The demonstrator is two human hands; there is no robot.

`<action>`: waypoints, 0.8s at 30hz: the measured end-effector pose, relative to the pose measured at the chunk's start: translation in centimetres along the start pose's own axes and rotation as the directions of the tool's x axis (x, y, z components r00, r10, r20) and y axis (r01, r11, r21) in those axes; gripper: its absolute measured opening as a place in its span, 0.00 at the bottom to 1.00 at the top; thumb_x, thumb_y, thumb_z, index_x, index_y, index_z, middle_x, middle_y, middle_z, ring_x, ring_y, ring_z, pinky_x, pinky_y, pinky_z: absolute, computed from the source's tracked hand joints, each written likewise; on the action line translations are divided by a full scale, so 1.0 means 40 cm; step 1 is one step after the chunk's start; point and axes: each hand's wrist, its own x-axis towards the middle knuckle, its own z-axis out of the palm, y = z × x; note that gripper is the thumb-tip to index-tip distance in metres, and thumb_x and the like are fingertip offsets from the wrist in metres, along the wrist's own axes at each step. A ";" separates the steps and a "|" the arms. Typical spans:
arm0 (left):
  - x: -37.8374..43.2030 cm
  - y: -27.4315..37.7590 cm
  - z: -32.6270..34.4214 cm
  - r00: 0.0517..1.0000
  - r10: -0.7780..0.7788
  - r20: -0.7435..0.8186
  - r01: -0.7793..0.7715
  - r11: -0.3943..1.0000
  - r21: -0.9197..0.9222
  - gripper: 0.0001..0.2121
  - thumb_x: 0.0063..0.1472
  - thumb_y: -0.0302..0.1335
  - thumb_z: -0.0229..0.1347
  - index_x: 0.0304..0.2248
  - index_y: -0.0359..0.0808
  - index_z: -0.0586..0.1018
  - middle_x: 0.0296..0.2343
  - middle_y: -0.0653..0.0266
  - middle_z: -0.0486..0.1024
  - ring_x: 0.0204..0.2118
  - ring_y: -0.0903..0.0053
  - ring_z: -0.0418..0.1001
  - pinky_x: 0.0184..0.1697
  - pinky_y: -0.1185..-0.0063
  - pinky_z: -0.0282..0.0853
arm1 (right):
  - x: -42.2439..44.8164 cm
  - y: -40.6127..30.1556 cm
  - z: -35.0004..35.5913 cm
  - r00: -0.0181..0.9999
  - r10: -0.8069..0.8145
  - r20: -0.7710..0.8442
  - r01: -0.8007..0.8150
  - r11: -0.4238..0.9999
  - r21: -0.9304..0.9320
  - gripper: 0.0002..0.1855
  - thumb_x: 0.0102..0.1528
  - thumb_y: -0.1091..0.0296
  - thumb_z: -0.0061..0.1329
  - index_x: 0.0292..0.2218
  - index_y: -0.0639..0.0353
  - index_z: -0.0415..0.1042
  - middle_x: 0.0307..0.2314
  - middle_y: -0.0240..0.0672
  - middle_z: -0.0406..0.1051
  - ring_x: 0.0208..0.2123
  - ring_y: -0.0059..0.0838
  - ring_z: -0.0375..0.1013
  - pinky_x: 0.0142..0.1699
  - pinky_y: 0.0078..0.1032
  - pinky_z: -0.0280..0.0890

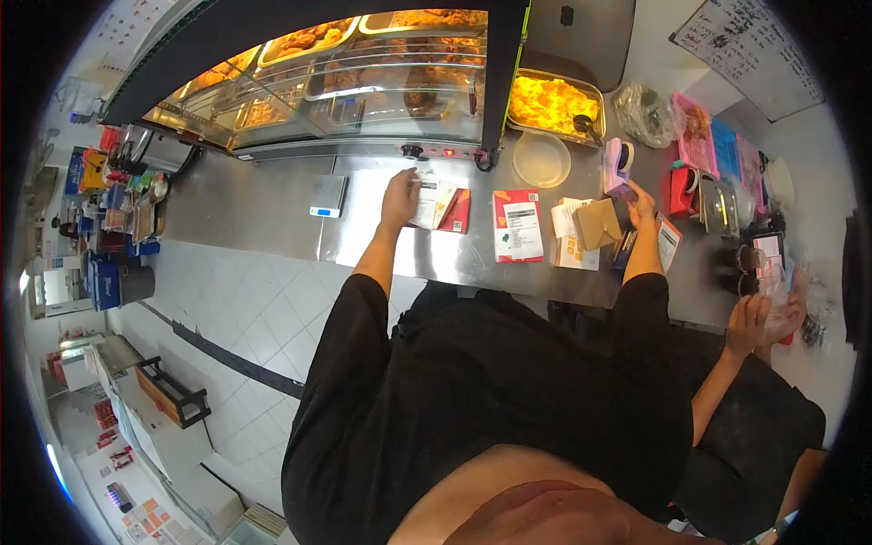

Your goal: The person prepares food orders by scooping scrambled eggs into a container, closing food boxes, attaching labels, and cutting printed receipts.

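Note:
My left hand (pixel 400 197) is at the left edge of a folded paper packet (pixel 428 204), beside a red packet (pixel 458 211) on the steel counter; whether its fingers grip the paper cannot be told. My right hand (pixel 641 204) touches the lower end of a purple tape dispenser (pixel 617 167); its grip is unclear. Between the hands lie a red packet with a printed slip (pixel 518 228) and a brown paper envelope (pixel 597 224) on top of white papers (pixel 569 255). A dark blue box (pixel 623 251) is partly hidden by my right forearm.
A lit glass food warmer (pixel 395 88) stands behind the counter (pixel 259 204). Near it are a tray of yellow food (pixel 555 105), a round plastic lid (pixel 541 159), a small digital scale (pixel 329 196) and a red tape dispenser (pixel 683 192). A co-worker's hands (pixel 749 320) handle clear plastic at right, near dark cups.

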 end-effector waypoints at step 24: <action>-0.016 -0.060 0.025 0.992 -0.124 0.002 0.122 0.969 -0.217 0.09 0.59 0.26 0.56 0.38 0.32 0.74 0.34 0.51 0.74 0.39 0.56 0.72 0.43 0.66 0.67 | -0.572 0.090 0.863 0.819 -0.047 0.572 0.186 0.965 -0.188 0.15 0.55 0.70 0.52 0.44 0.65 0.76 0.48 0.40 0.71 0.49 0.27 0.70 0.53 0.26 0.62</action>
